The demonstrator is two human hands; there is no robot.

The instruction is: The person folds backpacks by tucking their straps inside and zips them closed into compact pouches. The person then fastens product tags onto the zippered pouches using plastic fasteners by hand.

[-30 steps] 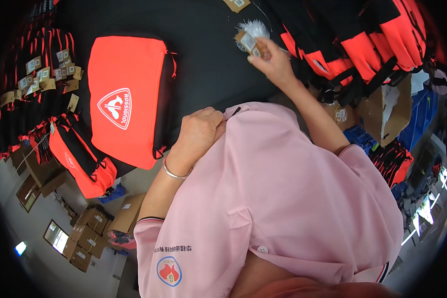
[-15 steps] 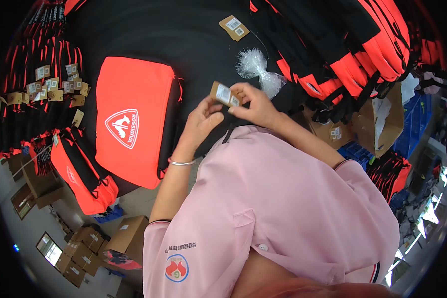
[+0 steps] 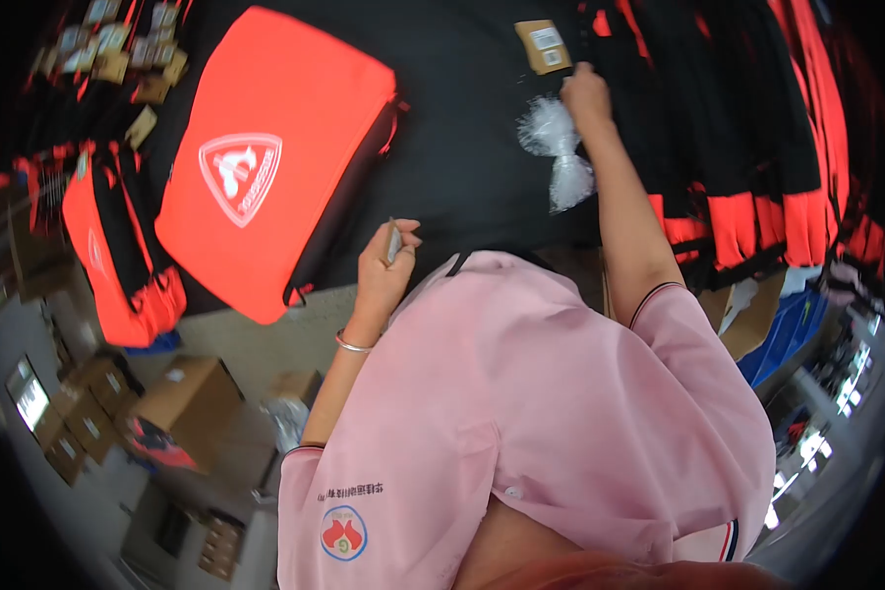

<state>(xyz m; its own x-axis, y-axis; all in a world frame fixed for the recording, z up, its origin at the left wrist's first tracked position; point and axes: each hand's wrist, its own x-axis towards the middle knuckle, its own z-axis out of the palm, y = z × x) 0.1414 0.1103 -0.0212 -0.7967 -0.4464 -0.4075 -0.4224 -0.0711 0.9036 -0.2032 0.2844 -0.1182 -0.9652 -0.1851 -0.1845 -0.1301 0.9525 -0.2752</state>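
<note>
My left hand (image 3: 385, 264) is closed on a small stack of tags (image 3: 393, 242), seen nearly edge-on, near the table's front edge. To its left lies a red-orange bag (image 3: 285, 118) with a white shield logo. My right hand (image 3: 587, 96) reaches to the far side of the black table, its fingers pressed together; what they hold, if anything, is too small to make out. Just beyond it lies another stack of brown tags (image 3: 544, 47) with white labels. Beside my right wrist rests a tied bundle of clear plastic fasteners (image 3: 559, 152).
Black and red bags (image 3: 737, 147) are piled on the right. A smaller red bag (image 3: 123, 251) sits at the left edge, below tagged items (image 3: 108, 54). Cardboard boxes (image 3: 192, 403) stand on the floor at lower left, with a blue crate (image 3: 787, 334) at lower right.
The hands were together at the tags; now they are apart. My left hand keeps the tags, while my right hand has moved up and right. The whole view has shifted.
</note>
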